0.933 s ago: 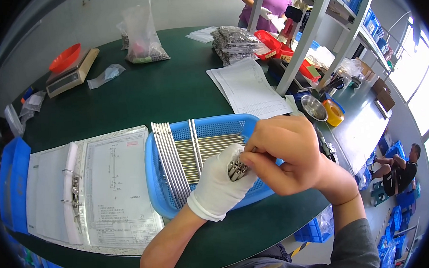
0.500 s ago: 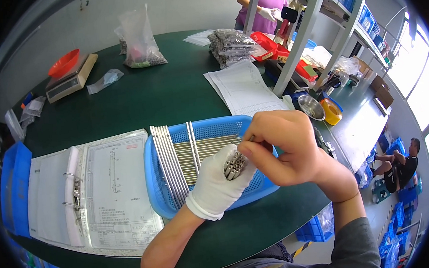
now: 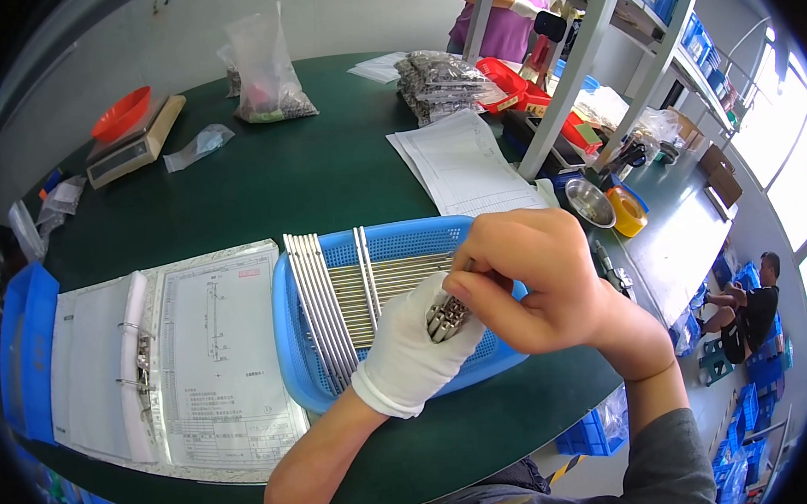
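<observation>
While the left hand (image 3: 416,353), in a white glove, grips a small bundle of metal rods (image 3: 444,317) by their ends, the bare right hand (image 3: 535,281) curls over the bundle from the right, its fingers (image 3: 466,294) pinched narrowly around the rod tips. Both hands meet above the near right part of a blue plastic basket (image 3: 299,351) that sits on the dark green counter (image 3: 325,174). More long metal rods (image 3: 319,308) lie in the basket: one row rests across its left rim and runs from far to near, another pair (image 3: 365,268) stands just right of them, and a layer lies flat on the mesh floor, pointing left to right.

Just left of the basket an open ring binder (image 3: 142,360) shows a sheet with a technical drawing (image 3: 220,356). Further left a blue bin (image 3: 23,349) sits at the counter edge. At the far left a scale (image 3: 133,139) carries an orange bowl (image 3: 121,112), with a clear bag of small parts (image 3: 263,76) to its right. Loose paper sheets (image 3: 458,161) lie far right of the basket, beside a grey shelf post (image 3: 569,85). Beyond the post stands another person in a purple top (image 3: 500,15).
</observation>
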Available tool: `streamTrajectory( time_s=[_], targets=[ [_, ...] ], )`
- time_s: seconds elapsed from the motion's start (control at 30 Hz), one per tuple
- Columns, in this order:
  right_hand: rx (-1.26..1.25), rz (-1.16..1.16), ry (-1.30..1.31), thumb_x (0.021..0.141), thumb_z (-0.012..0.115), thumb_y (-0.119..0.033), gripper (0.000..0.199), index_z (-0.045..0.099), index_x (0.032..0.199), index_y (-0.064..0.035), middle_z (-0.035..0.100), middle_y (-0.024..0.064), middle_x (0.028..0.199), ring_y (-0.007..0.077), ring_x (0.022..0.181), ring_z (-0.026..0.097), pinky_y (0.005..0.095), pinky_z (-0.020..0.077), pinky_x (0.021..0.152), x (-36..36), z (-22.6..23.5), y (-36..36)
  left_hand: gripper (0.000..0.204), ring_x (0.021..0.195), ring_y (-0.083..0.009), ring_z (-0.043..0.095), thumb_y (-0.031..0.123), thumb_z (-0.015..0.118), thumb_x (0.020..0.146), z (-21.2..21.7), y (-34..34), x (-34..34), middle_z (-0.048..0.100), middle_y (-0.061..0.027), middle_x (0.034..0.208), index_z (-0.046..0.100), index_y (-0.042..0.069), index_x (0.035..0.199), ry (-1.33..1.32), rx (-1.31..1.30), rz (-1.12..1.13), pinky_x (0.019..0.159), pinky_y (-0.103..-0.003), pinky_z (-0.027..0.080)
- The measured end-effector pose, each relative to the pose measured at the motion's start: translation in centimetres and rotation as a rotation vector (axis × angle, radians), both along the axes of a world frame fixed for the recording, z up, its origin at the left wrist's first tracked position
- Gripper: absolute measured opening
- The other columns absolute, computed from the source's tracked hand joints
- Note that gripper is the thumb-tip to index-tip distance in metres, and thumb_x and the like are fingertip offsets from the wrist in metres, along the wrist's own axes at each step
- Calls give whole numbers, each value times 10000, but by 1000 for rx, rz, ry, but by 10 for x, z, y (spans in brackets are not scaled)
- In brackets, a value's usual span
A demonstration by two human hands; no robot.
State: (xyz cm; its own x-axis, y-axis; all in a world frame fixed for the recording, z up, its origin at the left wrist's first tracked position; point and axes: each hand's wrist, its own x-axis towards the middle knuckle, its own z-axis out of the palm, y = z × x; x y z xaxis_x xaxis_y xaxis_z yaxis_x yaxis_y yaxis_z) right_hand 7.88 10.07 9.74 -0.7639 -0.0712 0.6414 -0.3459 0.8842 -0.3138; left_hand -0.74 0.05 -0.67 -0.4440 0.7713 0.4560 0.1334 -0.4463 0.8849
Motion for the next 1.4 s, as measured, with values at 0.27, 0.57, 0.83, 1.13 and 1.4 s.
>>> streamTrajectory(
  time_s=[0.27, 0.57, 0.83, 1.13, 1.4],
  targets=[
    [72, 23, 19, 705, 650, -29, 123, 528, 695, -37, 491, 80, 598, 280, 489, 490, 351, 378, 429, 1, 1, -2, 299, 702, -186, 611, 96, 688, 775, 6, -4, 1, 630, -100, 809, 580, 17, 1042, -9, -16, -56, 664, -294, 478],
    [-52, -36, -23, 700, 643, 2, 68, 583, 686, -26, 512, 53, 570, 185, 443, 482, 288, 355, 427, 2, 1, -6, 305, 747, -177, 616, 88, 686, 779, 6, -3, 1, 634, -105, 846, 576, 13, 1054, -50, -52, -33, 694, -288, 482],
    [150, -64, 91, 683, 647, -8, 75, 582, 678, -46, 516, 47, 572, 183, 447, 484, 290, 343, 428, 11, -2, -3, 280, 685, -222, 617, 82, 686, 774, 4, -4, 2, 624, -116, 803, 578, 24, 1026, 85, -47, -45, 647, -308, 478],
    [91, -85, 13, 686, 653, -10, 84, 576, 683, -45, 522, 47, 582, 183, 457, 485, 291, 354, 440, 8, 3, -5, 215, 622, -210, 584, 100, 687, 778, 4, 0, 2, 595, -104, 730, 570, 26, 943, 24, 8, -20, 601, -310, 461],
    [167, -174, 182, 697, 666, -16, 112, 555, 698, -33, 496, 66, 572, 221, 440, 477, 307, 363, 410, 14, 2, 3, 200, 533, -152, 504, 170, 685, 824, 13, -3, 4, 520, -71, 617, 538, 36, 802, 55, -124, -38, 532, -292, 417]
  ],
)
